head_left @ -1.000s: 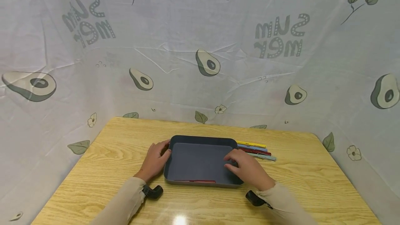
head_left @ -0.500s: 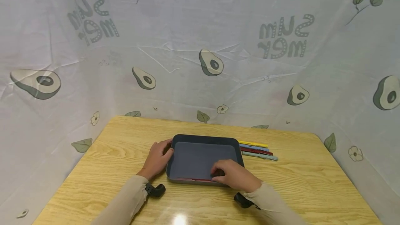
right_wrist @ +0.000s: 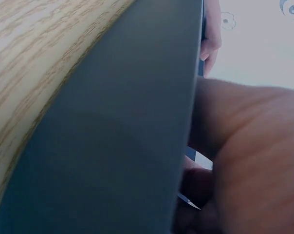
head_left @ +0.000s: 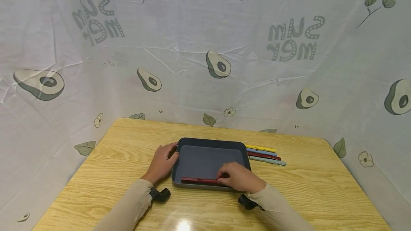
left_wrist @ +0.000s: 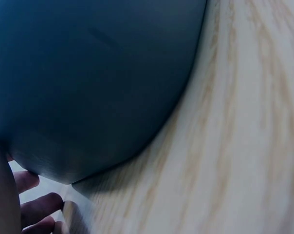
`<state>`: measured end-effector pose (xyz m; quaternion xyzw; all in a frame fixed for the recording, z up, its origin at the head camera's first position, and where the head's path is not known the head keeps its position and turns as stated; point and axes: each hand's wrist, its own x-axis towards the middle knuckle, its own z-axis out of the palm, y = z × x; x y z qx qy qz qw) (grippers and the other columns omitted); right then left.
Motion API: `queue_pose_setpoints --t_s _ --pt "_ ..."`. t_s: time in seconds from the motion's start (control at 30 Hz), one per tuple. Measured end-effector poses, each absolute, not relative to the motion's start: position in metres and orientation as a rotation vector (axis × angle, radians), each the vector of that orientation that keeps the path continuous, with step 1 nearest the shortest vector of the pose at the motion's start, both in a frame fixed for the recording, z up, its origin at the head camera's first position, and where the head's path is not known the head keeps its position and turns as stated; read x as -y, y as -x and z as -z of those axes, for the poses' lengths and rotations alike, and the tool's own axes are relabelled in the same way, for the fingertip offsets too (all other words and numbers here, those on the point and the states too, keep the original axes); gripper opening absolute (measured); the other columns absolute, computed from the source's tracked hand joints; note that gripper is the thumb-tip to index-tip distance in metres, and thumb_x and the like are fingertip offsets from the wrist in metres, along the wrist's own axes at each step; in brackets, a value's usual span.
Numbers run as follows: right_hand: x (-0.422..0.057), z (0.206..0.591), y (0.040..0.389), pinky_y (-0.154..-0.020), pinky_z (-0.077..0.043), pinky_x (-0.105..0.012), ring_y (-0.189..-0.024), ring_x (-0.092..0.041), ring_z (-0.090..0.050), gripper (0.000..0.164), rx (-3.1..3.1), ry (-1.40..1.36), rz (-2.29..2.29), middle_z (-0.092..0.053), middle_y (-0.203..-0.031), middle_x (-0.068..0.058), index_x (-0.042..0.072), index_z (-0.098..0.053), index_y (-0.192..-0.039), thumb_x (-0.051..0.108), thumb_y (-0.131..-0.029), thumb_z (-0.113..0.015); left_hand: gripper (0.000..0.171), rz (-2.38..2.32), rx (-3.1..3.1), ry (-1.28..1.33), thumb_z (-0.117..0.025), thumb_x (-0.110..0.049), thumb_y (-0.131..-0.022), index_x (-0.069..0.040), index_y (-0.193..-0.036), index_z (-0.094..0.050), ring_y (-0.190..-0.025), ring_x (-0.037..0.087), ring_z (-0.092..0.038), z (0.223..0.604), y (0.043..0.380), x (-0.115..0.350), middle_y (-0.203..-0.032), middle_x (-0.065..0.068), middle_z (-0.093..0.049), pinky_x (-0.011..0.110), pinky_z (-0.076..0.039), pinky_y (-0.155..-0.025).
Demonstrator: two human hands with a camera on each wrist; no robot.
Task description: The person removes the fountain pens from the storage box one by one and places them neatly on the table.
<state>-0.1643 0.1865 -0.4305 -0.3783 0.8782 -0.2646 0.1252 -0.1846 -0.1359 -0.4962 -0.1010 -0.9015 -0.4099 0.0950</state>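
Observation:
A dark grey rectangular tray [head_left: 205, 161] sits on the wooden table. Along its near wall, inside, lies a dark red pen [head_left: 199, 180]. My right hand [head_left: 239, 178] reaches over the near right corner and pinches the pen's right end between thumb and fingers. At the tray's left side, my left hand [head_left: 163, 161] holds the wall, thumb at the rim and fingers along the outside. The left wrist view has the tray's outer wall [left_wrist: 98, 87] with a few fingertips [left_wrist: 42, 207] by its far corner. In the right wrist view the wall hides most of the pinching fingers.
Right of the tray lie a yellow pen [head_left: 261, 148], a blue pen [head_left: 263, 152], another dark red pen [head_left: 266, 156] and a pale green pen [head_left: 269, 161], side by side. A printed cloth [head_left: 183, 99] hangs behind the wooden table [head_left: 135, 142].
My right hand has moved left and down from the tray's right side to the near wall and taken hold of the red pen, which now shows higher above the rim. The left hand stays put.

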Motion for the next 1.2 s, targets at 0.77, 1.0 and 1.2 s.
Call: queue_pose_setpoints --t_s 0.77,1.0,1.2 --pt "-0.182 0.438 0.168 -0.067 -0.054 -0.024 -0.076 -0.001 -0.060 0.012 -2.615 1.044 0.813 -0.067 -0.091 0.007 0.011 -0.074 -0.104 0.013 -0.093 -0.078 0.048 1.214 2.655 0.305 -0.058 -0.022 -0.105 -0.011 -0.151 -0.054 -0.140 0.034 -0.051 0.496 0.184 0.134 -0.147 0.013 -0.059 0.059 -0.012 -0.127" --pt "-0.180 0.443 0.171 -0.066 -0.054 -0.023 -0.074 -0.001 -0.059 0.009 -2.606 1.048 0.848 -0.066 -0.090 0.008 0.012 -0.074 -0.102 0.010 -0.093 -0.077 0.048 1.195 2.668 0.292 -0.058 -0.023 -0.105 -0.010 -0.151 -0.054 -0.140 0.034 -0.051 0.497 0.184 0.134 -0.147 0.013 -0.059 0.059 -0.012 -0.127" --pt "-0.178 0.445 0.173 -0.067 -0.053 -0.024 -0.075 -0.002 -0.057 0.015 -2.601 1.043 0.849 -0.064 -0.089 0.007 0.012 -0.072 -0.104 0.012 -0.091 -0.079 0.048 1.206 2.661 0.302 -0.058 -0.022 -0.105 -0.010 -0.151 -0.054 -0.140 0.034 -0.051 0.497 0.185 0.134 -0.147 0.013 -0.059 0.059 -0.012 -0.127"
